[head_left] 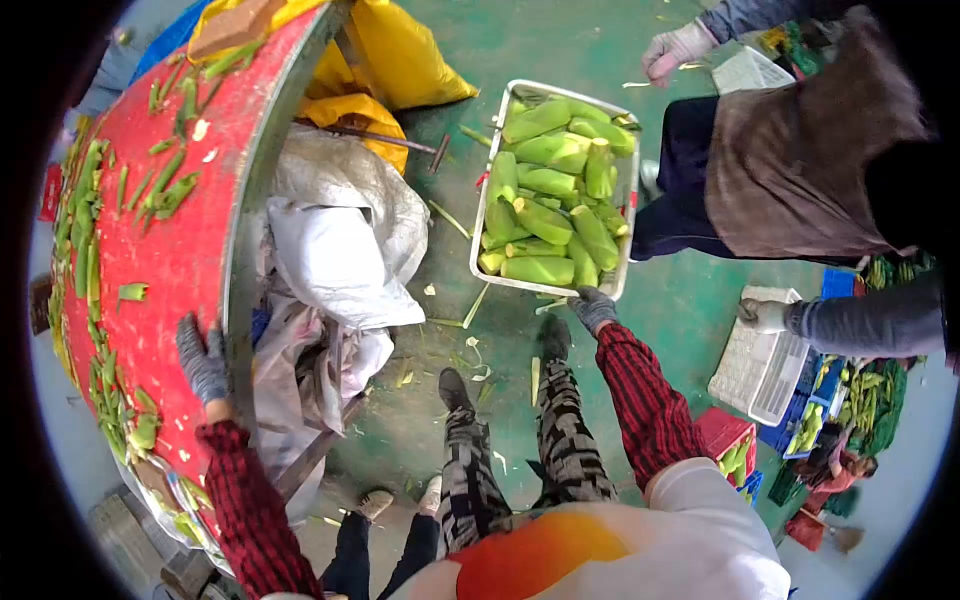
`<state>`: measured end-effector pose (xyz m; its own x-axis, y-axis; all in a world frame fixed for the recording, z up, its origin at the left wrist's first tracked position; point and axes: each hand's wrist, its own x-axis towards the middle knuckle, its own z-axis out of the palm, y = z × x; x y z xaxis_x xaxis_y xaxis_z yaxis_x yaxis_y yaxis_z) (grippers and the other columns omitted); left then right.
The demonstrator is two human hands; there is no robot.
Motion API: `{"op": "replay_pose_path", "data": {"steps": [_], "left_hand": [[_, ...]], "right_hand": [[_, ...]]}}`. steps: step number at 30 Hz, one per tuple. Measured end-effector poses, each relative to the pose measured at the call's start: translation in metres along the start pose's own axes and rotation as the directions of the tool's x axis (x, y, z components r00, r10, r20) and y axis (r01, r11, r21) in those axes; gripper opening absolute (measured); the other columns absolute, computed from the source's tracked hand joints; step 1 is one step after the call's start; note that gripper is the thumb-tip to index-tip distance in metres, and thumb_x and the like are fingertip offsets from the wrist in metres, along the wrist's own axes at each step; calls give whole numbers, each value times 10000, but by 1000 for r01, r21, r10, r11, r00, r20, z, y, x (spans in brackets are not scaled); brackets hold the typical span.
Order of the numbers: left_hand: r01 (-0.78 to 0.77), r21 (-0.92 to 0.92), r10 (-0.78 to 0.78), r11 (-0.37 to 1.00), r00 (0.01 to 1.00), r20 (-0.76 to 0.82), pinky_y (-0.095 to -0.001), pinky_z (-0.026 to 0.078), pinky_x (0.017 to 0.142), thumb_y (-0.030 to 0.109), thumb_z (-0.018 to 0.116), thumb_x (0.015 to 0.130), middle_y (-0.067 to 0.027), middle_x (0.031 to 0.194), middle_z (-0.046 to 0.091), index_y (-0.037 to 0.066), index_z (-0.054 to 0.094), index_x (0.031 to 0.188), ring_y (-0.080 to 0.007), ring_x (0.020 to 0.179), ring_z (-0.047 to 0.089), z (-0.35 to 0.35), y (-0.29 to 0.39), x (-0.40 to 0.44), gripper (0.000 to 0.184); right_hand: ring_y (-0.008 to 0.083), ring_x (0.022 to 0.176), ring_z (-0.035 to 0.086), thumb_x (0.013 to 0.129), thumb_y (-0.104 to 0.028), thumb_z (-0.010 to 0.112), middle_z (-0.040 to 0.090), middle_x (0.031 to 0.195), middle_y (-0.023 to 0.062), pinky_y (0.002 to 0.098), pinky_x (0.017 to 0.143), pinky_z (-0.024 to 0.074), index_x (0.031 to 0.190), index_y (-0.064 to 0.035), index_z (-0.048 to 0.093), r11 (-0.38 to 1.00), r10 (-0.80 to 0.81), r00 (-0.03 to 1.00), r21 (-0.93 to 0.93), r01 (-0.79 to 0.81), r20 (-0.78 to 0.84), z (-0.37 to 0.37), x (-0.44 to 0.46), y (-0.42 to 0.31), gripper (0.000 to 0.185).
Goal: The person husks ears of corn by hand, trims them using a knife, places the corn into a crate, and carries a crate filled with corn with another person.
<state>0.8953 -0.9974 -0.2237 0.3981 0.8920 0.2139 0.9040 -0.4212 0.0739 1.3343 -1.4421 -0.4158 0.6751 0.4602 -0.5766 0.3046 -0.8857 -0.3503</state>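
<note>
A white plastic crate [478, 215] full of corn ears in green husks [548, 180], several with cut pale ends, is in the upper middle of the head view. My right hand [595, 308], in a grey glove, grips its near rim at the right corner. On the left, my left hand [203, 358], also gloved, rests on the red tabletop [200, 250] near its metal edge, with its fingers spread and nothing held. Cut green husk pieces [170, 190] lie scattered over that tabletop.
White sacks [335, 260] and yellow bags [405, 60] stand beside the table. At right, a co-worker's gloved hand [765, 315] touches another white crate [757, 360]; the other hand [675, 50] hangs beyond my crate. Husk scraps litter the green floor [440, 300]. Another person's shoes [376, 504] show below.
</note>
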Motion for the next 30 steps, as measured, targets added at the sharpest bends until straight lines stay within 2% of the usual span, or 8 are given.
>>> {"op": "replay_pose_path", "data": {"steps": [4, 11, 14, 21, 25, 27, 28, 30], "left_hand": [[78, -198, -76, 977, 997, 17, -301, 230, 979, 177, 448, 854, -131, 1252, 386, -18, 373, 1208, -214, 1174, 335, -12, 0, -6, 411], [69, -294, -61, 953, 998, 34, -300, 212, 988, 193, 388, 883, -122, 1282, 347, -11, 329, 1243, -194, 1190, 308, -26, -1, -11, 418], [130, -336, -127, 933, 991, 30, -305, 214, 987, 189, 391, 882, -121, 1282, 346, -6, 326, 1246, -190, 1191, 307, -22, -17, -14, 417], [100, -311, -89, 945, 995, 49, -308, 218, 987, 161, 380, 883, -127, 1276, 351, -13, 322, 1244, -201, 1182, 319, -23, -14, -11, 405], [58, -230, -55, 971, 998, 18, -310, 220, 985, 162, 378, 884, -130, 1269, 358, -21, 329, 1236, -204, 1179, 324, -21, -15, -11, 399], [49, -260, -44, 964, 999, 25, -302, 228, 979, 166, 379, 886, -124, 1264, 366, -19, 333, 1234, -196, 1172, 330, -23, -10, -12, 397], [80, -240, -73, 967, 997, 36, -297, 230, 977, 169, 381, 886, -120, 1264, 367, -18, 334, 1235, -191, 1169, 333, -22, -11, -10, 399], [90, -239, -84, 967, 996, 37, -282, 232, 974, 180, 392, 886, -108, 1265, 370, -17, 332, 1238, -176, 1160, 339, -21, -13, -9, 408]], "right_hand": [[265, 1107, 409, 665, -293, 604, 425, 1204, 142, 350, 929, 326, 1158, -99, 444, 863, -207, 961, -429, 267, 181, 24, 97, 4, 553], [311, 1011, 476, 520, -361, 724, 480, 1109, 169, 359, 846, 400, 1099, -75, 465, 746, -151, 851, -507, 432, 503, 40, 178, -38, 696], [316, 977, 496, 511, -366, 726, 515, 1042, 180, 367, 819, 416, 1074, -54, 470, 829, -255, 852, -349, 436, 458, 51, 176, -14, 693], [308, 794, 563, 501, -512, 674, 584, 819, 158, 376, 695, 452, 849, -58, 560, 608, -260, 800, -552, 570, 540, 9, 152, -29, 583], [327, 793, 547, 570, -544, 611, 578, 854, 156, 392, 719, 429, 906, -42, 550, 669, -310, 910, -617, 414, 275, -78, 122, -36, 607], [327, 900, 513, 615, -485, 612, 544, 963, 172, 397, 784, 397, 1018, -26, 511, 787, -462, 880, -507, 352, -107, -85, 132, -24, 619], [309, 1047, 427, 654, -456, 586, 413, 1184, 166, 408, 861, 345, 1198, -67, 357, 770, -443, 891, -552, 320, -101, -83, 142, -20, 707], [308, 1067, 415, 661, -458, 579, 409, 1193, 162, 405, 890, 323, 1213, -89, 351, 806, -462, 886, -438, 399, -42, -55, 147, -6, 702]]}}
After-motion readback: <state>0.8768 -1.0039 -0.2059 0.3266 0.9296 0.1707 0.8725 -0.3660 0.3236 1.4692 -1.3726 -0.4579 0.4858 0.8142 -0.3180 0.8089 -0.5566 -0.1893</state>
